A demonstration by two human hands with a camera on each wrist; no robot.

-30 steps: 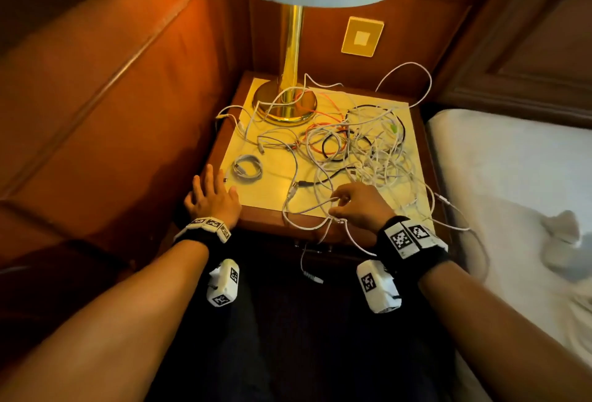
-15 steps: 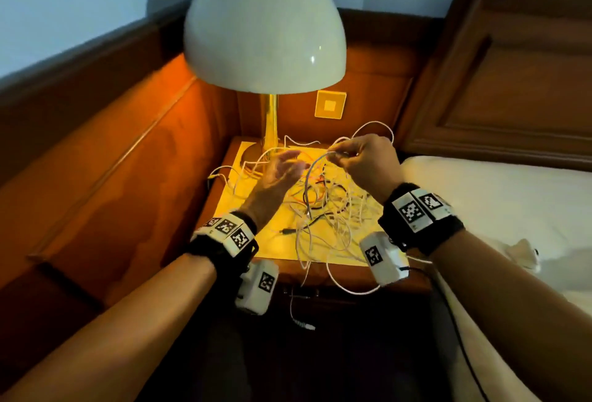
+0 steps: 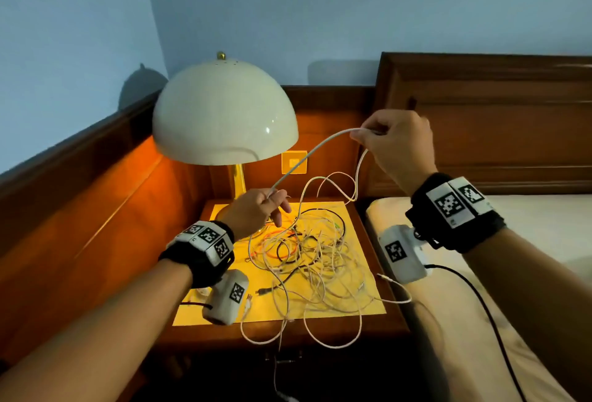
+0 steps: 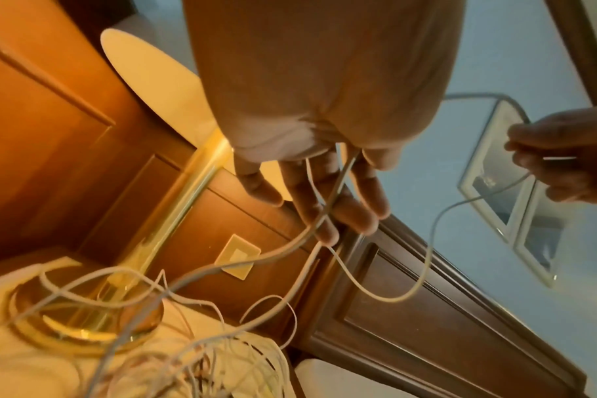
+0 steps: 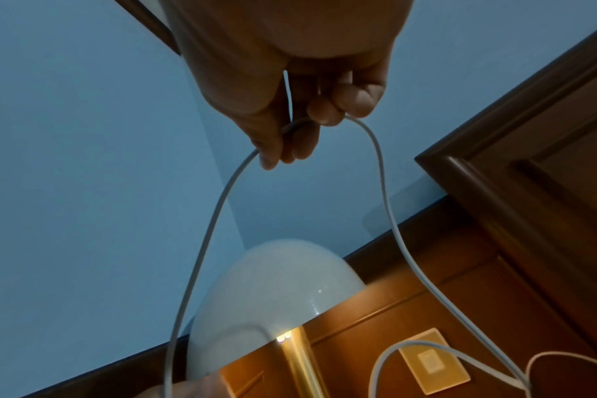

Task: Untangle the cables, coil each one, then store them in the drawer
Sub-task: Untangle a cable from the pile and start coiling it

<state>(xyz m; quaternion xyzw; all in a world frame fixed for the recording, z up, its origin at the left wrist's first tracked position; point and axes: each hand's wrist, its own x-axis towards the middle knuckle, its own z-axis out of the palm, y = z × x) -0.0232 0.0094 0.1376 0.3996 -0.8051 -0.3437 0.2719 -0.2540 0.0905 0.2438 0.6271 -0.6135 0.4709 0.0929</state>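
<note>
Head view is showing the right hand (image 3: 397,145) raised high, beside the headboard (image 3: 487,119), and pinching a white cable (image 3: 315,148) between thumb and curled fingers. From this pinch the cable is running down and to the left, a long slanting line, to the left hand (image 3: 256,212), which is waiting lower, just above the nightstand (image 3: 320,331) and in front of the lamp (image 3: 224,113).

In the left wrist view the fingers (image 4: 327,204) of the left hand are nearly straight and relaxed, and the cable is passing between them; they are not closing on it, so I judge it can slide there.

A second part of the cable is hanging from the right hand in a loose curve and is going down into the tangle of cables (image 3: 314,257), which is lying on the nightstand, below and between both hands. The left hand is nearer to this tangle.

The drawer is under the top, and I cannot tell from here if it is open.

I think the next pull must follow the line of the cable, up and to the right, while the left hand is guiding it out of the pile.
</note>
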